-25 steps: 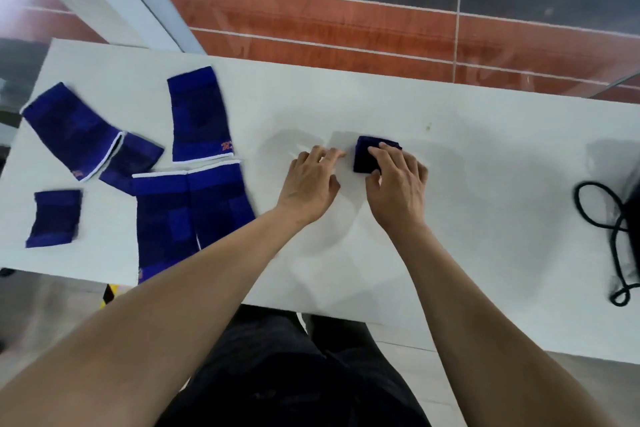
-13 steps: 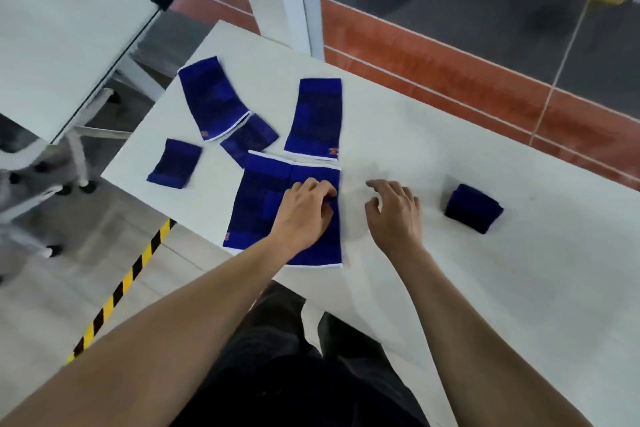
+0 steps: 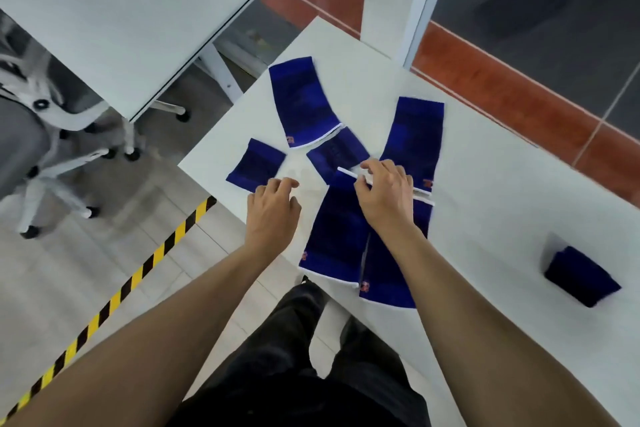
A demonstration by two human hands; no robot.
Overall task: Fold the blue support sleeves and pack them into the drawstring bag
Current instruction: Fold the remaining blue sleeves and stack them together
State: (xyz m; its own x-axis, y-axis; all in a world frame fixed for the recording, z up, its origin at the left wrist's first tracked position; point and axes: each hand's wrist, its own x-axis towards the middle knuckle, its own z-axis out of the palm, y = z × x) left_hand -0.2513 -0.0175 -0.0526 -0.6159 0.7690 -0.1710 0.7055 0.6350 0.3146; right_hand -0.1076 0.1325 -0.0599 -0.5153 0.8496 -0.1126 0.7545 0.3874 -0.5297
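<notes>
Several flat blue support sleeves lie on the left end of the white table [image 3: 485,184]. My right hand [image 3: 384,198] pinches the white hem at the far end of a long sleeve [image 3: 332,239], beside a second long sleeve [image 3: 388,270]. My left hand [image 3: 273,208] hovers with its fingers apart, just short of a small square sleeve [image 3: 256,165]. Farther back lie a curved sleeve [image 3: 304,104], a short sleeve [image 3: 336,152] and an upright sleeve [image 3: 415,135]. A folded sleeve [image 3: 581,276] sits alone at the right. The drawstring bag is out of view.
The table's corner and near edge run close by my left hand. Beyond it stand a second white table [image 3: 121,17] and a grey office chair [image 3: 31,135]. Yellow-black tape [image 3: 114,302] crosses the floor. A white post [image 3: 422,0] rises behind the table.
The view has swung left, leaving the folded sleeve at the right. My right hand moved onto the long sleeve's hem; my left hand came off that sleeve toward the small square one.
</notes>
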